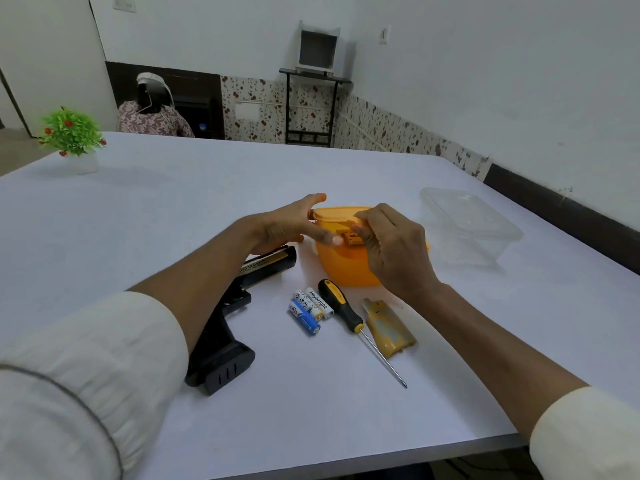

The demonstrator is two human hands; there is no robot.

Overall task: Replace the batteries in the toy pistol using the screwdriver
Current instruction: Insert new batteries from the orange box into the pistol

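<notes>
On the desk (pixel 138 209) our toy pistol (pixel 221 344) lies by the near-left edge, grip toward us and barrel pointing away under our left forearm. Mid-desk, over the orange tub (pixel 346 265), our right hand (pixel 391 247) pinches a battery (pixel 352 239) lying crosswise, while our left hand (pixel 291 223), fingers straight, touches its end. The pistol lies down-left, nearer our left hand.

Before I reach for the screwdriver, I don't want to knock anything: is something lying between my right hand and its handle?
Nothing visible blocks it. The right hand holds a battery by the orange container; the screwdriver lies just below on bare table, loose batteries left, gold cover right.
</notes>
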